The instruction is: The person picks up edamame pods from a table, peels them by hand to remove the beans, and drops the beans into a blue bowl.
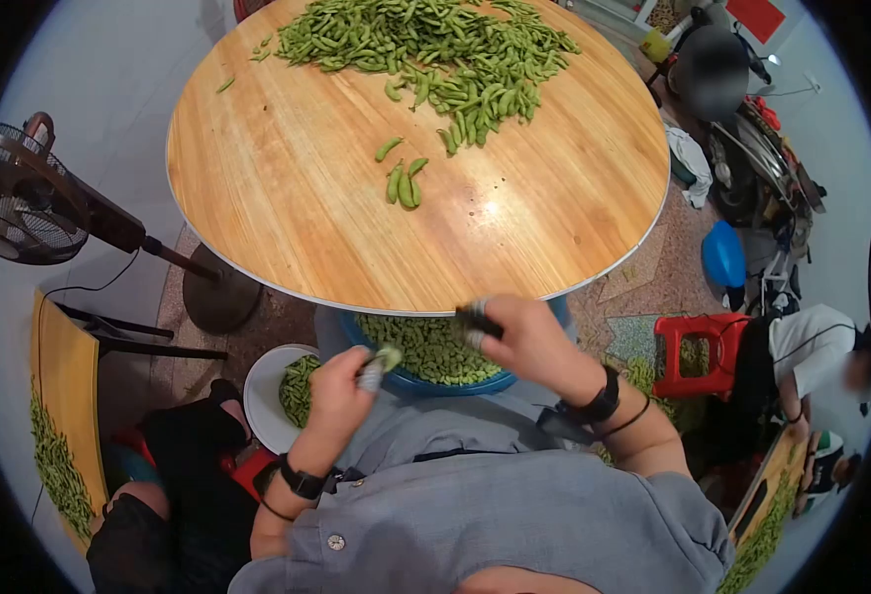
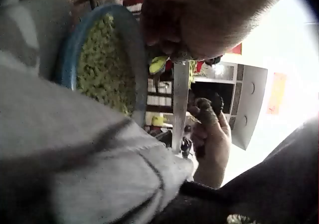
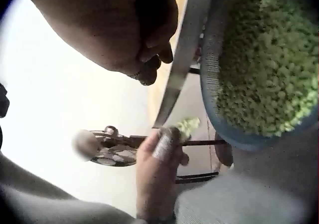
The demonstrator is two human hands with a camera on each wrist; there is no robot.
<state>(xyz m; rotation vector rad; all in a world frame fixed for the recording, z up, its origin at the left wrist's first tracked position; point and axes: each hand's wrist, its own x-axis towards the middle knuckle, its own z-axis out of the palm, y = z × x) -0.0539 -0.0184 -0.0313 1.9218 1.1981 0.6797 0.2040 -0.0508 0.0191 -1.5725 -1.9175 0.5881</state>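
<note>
Hands, two in total. The left hand [image 1: 332, 394] pinches one pale green, split bean pod [image 3: 189, 127] between thumb and fingers; one silvery band [image 3: 164, 148] wraps a digit. The right hand [image 1: 532, 342] is bent at the fingers beside the near edge of the surface, with a black covering [image 1: 477, 319] at the digits; whether it holds anything cannot be determined. The held pod is located in front of the person's body, near the left rim of the basin described below.

Basin, one: a large, round, blue basin [image 1: 485, 385] of loose, shelled green beans [image 1: 430, 346], positioned below the near edge of the surface and in front of the person.

Surface, main, one: a round, light-brown wooden surface [image 1: 287, 188]. It carries one large heap of whole green pods [image 1: 425, 40] at the far side and a small group of about five loose green pods [image 1: 406, 186] nearer the middle.

Surroundings: one round white basin [image 1: 260, 401] with green contents, left of the blue basin; one dark pedestal fan [image 1: 34, 193], further left; one red plastic stool [image 1: 698, 381], at right.
</note>
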